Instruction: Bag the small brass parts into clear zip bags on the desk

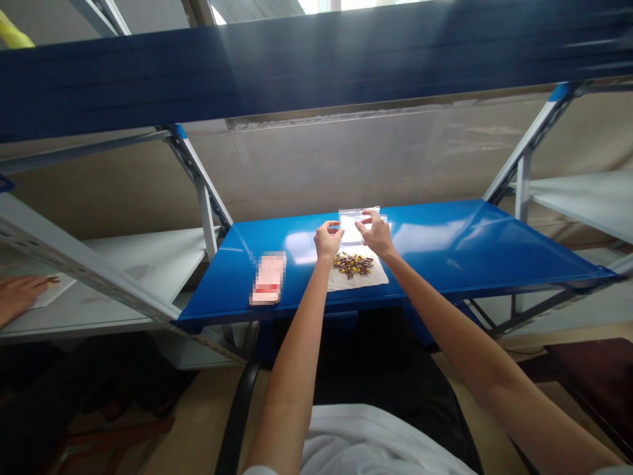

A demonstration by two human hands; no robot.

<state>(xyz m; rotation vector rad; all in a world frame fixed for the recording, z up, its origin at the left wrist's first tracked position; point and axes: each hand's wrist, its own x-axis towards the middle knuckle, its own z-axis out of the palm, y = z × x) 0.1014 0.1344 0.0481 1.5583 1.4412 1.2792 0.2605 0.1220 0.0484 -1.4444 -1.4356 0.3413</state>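
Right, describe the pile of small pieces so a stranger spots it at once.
Find the bright blue tabletop. Near its front edge, between the left forearm and right forearm, lies a pale sheet bearing the pile. Its jumbled brown and yellow pieces set it apart from the clear plastic behind and the pinkish, blurred item to the left.

On your left, a flat, pale-pink rectangular object, its surface pixelated, lies on the glossy blue tabletop. A broad, dark-blue shelf edge spans the space ahead of you; to your right are a grey metal post and a flat white shelf.
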